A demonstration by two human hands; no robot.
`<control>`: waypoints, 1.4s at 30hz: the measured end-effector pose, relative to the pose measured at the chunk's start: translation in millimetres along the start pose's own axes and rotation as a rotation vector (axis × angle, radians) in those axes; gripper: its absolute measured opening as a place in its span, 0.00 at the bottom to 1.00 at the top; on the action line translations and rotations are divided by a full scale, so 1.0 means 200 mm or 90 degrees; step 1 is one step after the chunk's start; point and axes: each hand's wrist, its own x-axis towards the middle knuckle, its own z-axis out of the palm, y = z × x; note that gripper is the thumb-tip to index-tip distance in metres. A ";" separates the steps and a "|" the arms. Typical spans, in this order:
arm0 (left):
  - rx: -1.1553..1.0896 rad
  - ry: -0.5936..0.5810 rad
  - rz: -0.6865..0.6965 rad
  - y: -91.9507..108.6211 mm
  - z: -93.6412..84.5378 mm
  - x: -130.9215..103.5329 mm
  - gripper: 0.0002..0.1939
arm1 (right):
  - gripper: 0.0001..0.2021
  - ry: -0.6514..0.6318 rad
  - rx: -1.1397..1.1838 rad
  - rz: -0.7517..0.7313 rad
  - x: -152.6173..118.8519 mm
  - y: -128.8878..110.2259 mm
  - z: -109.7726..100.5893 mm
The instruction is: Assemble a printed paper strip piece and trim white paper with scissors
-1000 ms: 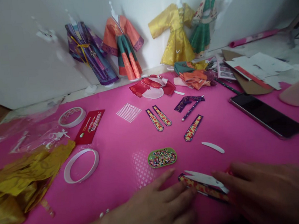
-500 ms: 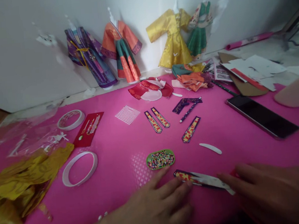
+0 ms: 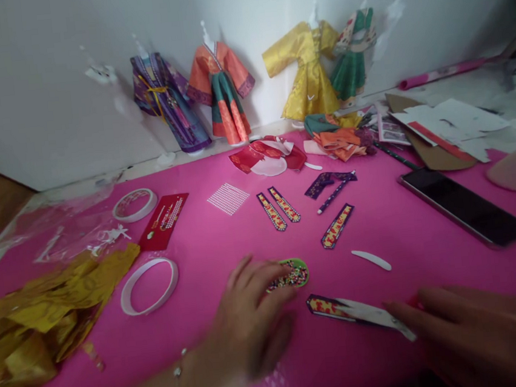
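Note:
My left hand (image 3: 247,325) hovers with spread fingers over the pink mat (image 3: 208,247), its fingertips at the green oval tray of coloured beads (image 3: 295,273). A patterned paper strip with a white backing (image 3: 356,312) lies flat near the front edge. My right hand (image 3: 476,333) rests on the strip's right end, fingertips touching it. Something small and red shows under the right fingers; I cannot tell what it is.
Several patterned strips (image 3: 282,206) lie mid-mat, with a white curved piece (image 3: 371,260), two tape rings (image 3: 149,285), a red card (image 3: 164,221), a gem sheet (image 3: 228,197) and a black phone (image 3: 467,207). Gold fabric (image 3: 36,312) lies left. Small paper dresses (image 3: 225,93) stand against the wall.
My left hand has lifted off the strip's left end and moved up-left to the bead tray. The right hand stays on the strip's right end.

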 end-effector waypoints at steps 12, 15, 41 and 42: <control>-0.102 0.006 -0.114 -0.05 0.06 0.00 0.20 | 0.19 -0.039 0.040 -0.007 0.07 -0.04 -0.02; -0.122 0.015 -0.081 -0.04 0.07 -0.02 0.24 | 0.20 -0.054 0.037 -0.007 0.06 -0.05 0.00; -0.090 0.021 -0.003 0.02 0.05 -0.02 0.24 | 0.20 -0.095 0.057 0.006 0.05 -0.06 -0.02; -0.090 0.016 -0.003 0.02 0.05 -0.02 0.25 | 0.20 -0.095 0.054 0.003 0.05 -0.06 -0.02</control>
